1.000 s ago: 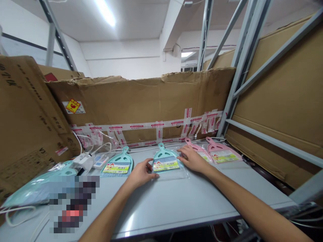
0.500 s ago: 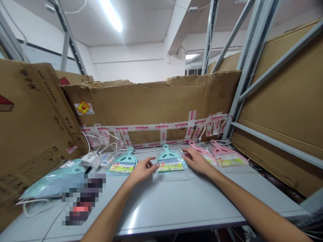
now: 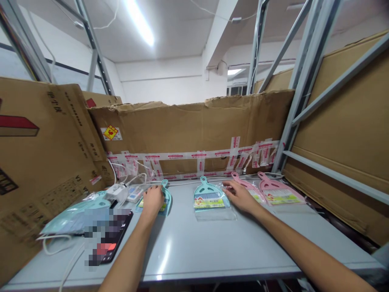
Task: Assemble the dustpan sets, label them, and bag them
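The hands are well apart, the left hand [image 3: 153, 201] closed over a teal dustpan [image 3: 166, 198] tipped on its side to the left of a bagged teal dustpan [image 3: 209, 200], and the open right hand [image 3: 240, 196] just beside that bagged one, near a pink dustpan [image 3: 251, 188] to its right.

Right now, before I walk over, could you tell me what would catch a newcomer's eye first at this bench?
The small dustpan-and-brush sets on the grey table stand out first: a teal set in a clear bag at the centre, with two pink sets to its right, beyond the right hand. Left of centre, the left hand grips another teal set, tilted up. Behind them, a torn cardboard sheet with pink-printed tape fills the back.
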The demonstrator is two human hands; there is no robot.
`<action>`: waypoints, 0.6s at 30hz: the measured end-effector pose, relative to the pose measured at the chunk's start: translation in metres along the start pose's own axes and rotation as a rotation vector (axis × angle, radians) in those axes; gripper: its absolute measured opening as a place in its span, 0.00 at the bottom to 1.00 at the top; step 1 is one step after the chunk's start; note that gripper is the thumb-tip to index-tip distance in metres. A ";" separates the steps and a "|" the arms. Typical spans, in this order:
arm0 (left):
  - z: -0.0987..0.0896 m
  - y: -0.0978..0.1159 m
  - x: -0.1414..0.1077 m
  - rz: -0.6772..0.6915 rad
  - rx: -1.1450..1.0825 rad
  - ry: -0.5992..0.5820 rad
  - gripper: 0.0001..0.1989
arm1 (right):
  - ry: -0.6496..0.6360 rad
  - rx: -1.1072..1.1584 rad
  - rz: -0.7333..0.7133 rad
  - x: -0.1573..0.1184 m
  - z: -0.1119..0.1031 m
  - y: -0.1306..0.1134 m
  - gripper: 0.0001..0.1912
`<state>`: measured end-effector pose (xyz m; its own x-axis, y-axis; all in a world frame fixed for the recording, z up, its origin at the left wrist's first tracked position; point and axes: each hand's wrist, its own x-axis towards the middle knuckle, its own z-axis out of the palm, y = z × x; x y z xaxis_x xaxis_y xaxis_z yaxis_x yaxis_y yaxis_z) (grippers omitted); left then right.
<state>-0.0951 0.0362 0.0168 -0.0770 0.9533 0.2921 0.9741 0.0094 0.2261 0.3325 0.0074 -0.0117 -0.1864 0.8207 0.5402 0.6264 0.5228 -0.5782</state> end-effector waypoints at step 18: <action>0.000 -0.013 0.012 -0.038 -0.576 -0.160 0.18 | 0.000 0.011 0.022 0.001 -0.001 -0.001 0.18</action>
<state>-0.1083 0.0473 0.0177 -0.0330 0.9896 0.1402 0.6957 -0.0780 0.7140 0.3331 0.0075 -0.0100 -0.1728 0.8317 0.5276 0.6218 0.5076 -0.5964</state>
